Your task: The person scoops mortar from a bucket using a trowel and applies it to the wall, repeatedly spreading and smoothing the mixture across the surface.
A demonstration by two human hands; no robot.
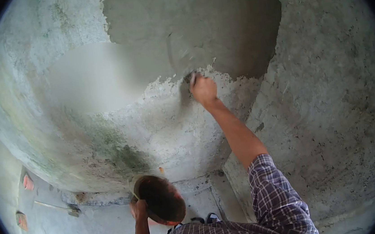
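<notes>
My right hand is raised to the wall, its fingers wrapped round what looks like a trowel, whose blade is mostly hidden and blurred. It is at the ragged lower edge of a patch of smooth grey plaster. Below that edge the old wall is rough, pale and stained. Low in front of my body, my left hand grips the near-left rim of a round, dark-insided pan, which is tilted. What lies in the pan is too dark to make out.
A second rough wall meets this one at a corner on the right. On the floor at left lie a long-handled tool, a reddish pot-like thing and a brick-like block. My shoe shows below.
</notes>
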